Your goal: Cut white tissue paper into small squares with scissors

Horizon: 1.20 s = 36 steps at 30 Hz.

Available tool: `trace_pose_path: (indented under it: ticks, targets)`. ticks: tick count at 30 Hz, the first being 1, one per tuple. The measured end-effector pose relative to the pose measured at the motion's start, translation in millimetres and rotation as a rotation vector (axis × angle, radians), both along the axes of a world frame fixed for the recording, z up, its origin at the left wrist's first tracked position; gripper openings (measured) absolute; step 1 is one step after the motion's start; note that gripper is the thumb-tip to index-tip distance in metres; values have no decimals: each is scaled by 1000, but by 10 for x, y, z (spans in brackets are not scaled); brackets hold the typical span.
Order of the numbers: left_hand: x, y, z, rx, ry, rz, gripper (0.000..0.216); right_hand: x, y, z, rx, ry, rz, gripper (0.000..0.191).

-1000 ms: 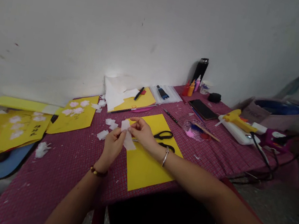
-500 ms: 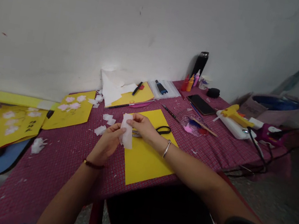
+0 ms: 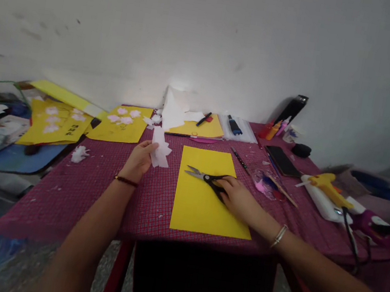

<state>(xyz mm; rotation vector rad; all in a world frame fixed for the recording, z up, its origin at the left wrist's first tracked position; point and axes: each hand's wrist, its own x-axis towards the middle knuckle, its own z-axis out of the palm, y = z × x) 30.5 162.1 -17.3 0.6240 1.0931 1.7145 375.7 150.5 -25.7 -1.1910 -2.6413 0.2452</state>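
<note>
Between the thumb and fingers of my left hand (image 3: 140, 161) is a strip of white tissue paper (image 3: 159, 141), held upright above the tablecloth. Small cut pieces of white paper lie just behind its right side. My right hand (image 3: 237, 195) grips the black handles of a pair of scissors (image 3: 208, 177). The scissors lie low over the yellow sheet (image 3: 199, 211), blades pointing left and slightly apart. Whether they still touch the sheet I cannot tell.
Yellow sheets with pink paper blossoms (image 3: 121, 122) lie at the left. Behind are white paper (image 3: 173, 113) and a marker (image 3: 204, 119). To the right are a phone (image 3: 283, 161), paint bottles (image 3: 274, 130), a paint-smeared plastic sheet (image 3: 266, 184) and a yellow glue gun (image 3: 325, 186).
My right hand has let go of the white tissue paper, moved right and taken hold of the scissors' handles. My left hand keeps the paper. The camera view has shifted.
</note>
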Motion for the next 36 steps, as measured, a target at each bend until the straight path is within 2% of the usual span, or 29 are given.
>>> trace_pose_path:
  ticks: [5, 7, 10, 12, 16, 19, 22, 29, 33, 36]
  targets:
    - [-48, 12, -14, 25, -18, 53, 27, -42, 114, 132, -48, -193, -39, 59]
    - [-53, 15, -21, 32, -12, 67, 28, -33, 190, 158, -61, -181, -61, 61]
    - [-58, 20, -21, 42, 5, 81, 28, -32, 267, 167, -146, 36, -127, 51]
    - [-63, 13, 0, 55, 18, 82, 29, -87, 294, 182, -301, 250, -119, 50]
    - [-74, -48, 110, 115, 46, 0, 41, -376, 317, 252, -620, 537, 76, 69]
    - [-77, -121, 215, 157, 61, -48, 38, -657, 336, 322, -638, 540, 231, 66]
    - [-86, -178, 287, 171, 71, -59, 37, -876, 373, 375, -633, 524, 312, 59]
    - [-165, -209, 315, 140, 167, -147, 41, -1133, 460, 374, -854, 663, 297, 63]
    - [-206, -208, 301, 101, 195, -172, 47, -1229, 480, 274, -1028, 704, 225, 68]
    - [-231, -191, 271, 75, 230, -159, 53, -1270, 481, 185, -1090, 751, 236, 67]
